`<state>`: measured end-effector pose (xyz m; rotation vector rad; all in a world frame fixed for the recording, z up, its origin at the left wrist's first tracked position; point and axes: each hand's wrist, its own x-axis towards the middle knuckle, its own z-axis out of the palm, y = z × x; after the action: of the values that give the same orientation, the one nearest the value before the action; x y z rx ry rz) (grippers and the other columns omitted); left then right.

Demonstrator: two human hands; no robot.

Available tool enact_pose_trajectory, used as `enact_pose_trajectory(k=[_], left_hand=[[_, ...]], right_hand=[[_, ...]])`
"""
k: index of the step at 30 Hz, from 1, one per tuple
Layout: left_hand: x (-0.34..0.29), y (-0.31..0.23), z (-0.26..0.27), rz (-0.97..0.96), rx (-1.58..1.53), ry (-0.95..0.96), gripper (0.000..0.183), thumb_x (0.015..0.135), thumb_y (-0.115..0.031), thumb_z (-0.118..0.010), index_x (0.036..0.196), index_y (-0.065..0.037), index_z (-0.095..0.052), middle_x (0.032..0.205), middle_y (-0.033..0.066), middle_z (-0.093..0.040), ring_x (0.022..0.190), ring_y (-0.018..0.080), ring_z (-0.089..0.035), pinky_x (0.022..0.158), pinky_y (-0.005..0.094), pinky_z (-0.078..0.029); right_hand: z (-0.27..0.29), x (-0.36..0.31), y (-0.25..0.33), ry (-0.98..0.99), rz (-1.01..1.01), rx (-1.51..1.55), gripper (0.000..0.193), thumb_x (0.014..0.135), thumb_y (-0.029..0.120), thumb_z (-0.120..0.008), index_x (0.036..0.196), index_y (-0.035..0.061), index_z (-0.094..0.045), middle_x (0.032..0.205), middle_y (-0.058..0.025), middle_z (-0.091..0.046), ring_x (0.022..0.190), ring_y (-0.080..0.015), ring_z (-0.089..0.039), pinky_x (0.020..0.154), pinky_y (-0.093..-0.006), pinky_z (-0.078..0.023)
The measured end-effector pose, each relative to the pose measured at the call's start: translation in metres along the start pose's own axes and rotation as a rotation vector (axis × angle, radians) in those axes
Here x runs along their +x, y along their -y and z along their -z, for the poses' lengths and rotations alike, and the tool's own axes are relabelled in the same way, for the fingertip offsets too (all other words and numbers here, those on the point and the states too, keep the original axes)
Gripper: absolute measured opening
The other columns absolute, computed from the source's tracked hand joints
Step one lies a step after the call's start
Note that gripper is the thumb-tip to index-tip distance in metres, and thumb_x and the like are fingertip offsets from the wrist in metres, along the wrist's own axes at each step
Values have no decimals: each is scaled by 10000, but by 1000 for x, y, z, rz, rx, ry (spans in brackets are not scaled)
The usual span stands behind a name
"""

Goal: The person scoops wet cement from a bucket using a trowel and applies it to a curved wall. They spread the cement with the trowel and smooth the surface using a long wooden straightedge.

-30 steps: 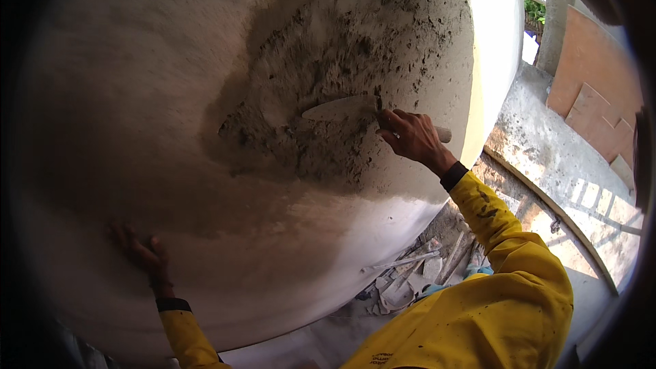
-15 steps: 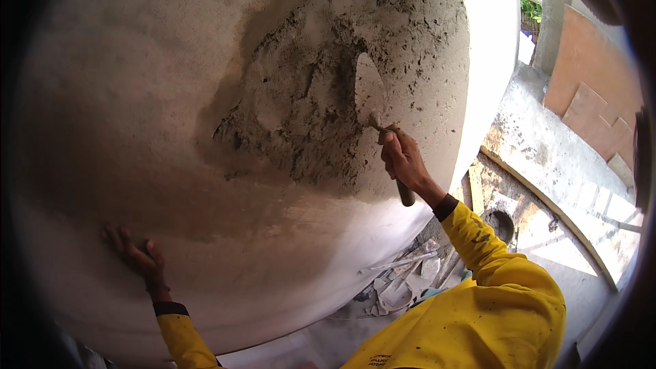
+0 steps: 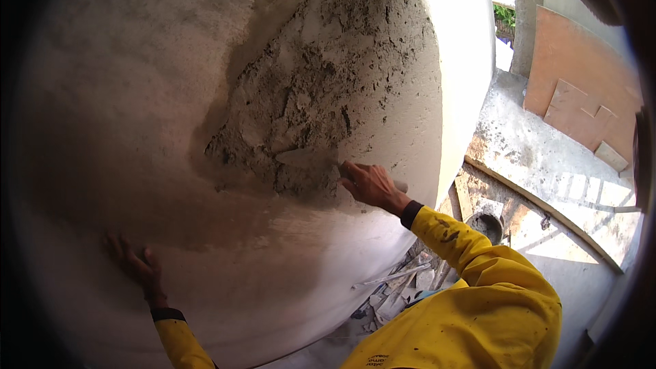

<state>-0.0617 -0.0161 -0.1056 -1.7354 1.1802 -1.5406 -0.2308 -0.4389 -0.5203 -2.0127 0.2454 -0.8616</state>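
Observation:
My right hand [image 3: 372,184] grips the handle of a pointed trowel [image 3: 305,158], whose blade points left and lies against the rough mortar. That patch of wet grey mortar [image 3: 369,61] covers the middle of a pale plastered wall [image 3: 137,75], with a damp darker band along its left and lower edges. Lower on the wall at the left, my left hand [image 3: 137,266] rests with fingers spread and holds nothing. Yellow sleeves with dark cuffs cover both arms.
A bucket [image 3: 486,224] with grey mix stands below at the right, near a long wooden strip [image 3: 540,205]. Broken scraps [image 3: 393,301] lie at the foot of the wall. Brown boards [image 3: 574,75] lean at the far right.
My right hand has moved down and left with the trowel. Its blade has turned from pointing up to pointing left, over the lower mortar. My left hand stays on the wall.

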Motion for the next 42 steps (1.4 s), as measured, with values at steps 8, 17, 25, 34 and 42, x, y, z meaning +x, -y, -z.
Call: enact_pose_trajectory(k=[8, 17, 25, 34, 42], left_hand=[[-9, 6, -5, -35, -2, -35, 571, 1076, -421, -388, 1553, -108, -367, 1624, 217, -345, 1502, 445, -331, 1209, 613, -289], [-3, 1, -7, -19, -64, -69, 551, 1080, -417, -393, 1541, -114, -379, 1615, 200, -368, 1505, 440, -330, 1231, 613, -238], [0, -1, -2, -36, -57, -74, 553, 1088, -419, -377, 1550, -114, -377, 1617, 195, -377, 1507, 436, -334, 1234, 601, -253], [-6, 3, -11, 0, -115, -43, 560, 1086, -402, -378, 1566, -116, -364, 1628, 192, -361, 1508, 456, -320, 1229, 607, -270], [-12, 8, -7, -8, -112, -28, 572, 1079, -422, -396, 1557, -108, -377, 1624, 215, -357, 1504, 466, -321, 1216, 613, -278]], right_hand=[[47, 37, -32, -83, 12, -94, 263, 999, 305, -641, 1155, 98, -595, 852, -151, -710, 691, -382, -684, 598, -486, -522], [31, -1, -23, -115, -507, 734, 428, 1088, 537, -415, 966, 132, -482, 648, 49, -454, 475, -58, -449, 405, -265, -414], [-36, -50, 60, 320, -482, 806, 421, 1087, 478, -439, 1000, 72, -507, 711, -11, -507, 519, -116, -501, 453, -308, -464], [-2, -3, 25, 38, -59, 255, 318, 1044, 284, -576, 1251, 43, -600, 823, -219, -702, 687, -415, -683, 633, -500, -529], [63, 72, -38, -170, -73, 50, 287, 1033, 264, -608, 1185, 22, -589, 731, -238, -644, 610, -406, -643, 587, -480, -489]])
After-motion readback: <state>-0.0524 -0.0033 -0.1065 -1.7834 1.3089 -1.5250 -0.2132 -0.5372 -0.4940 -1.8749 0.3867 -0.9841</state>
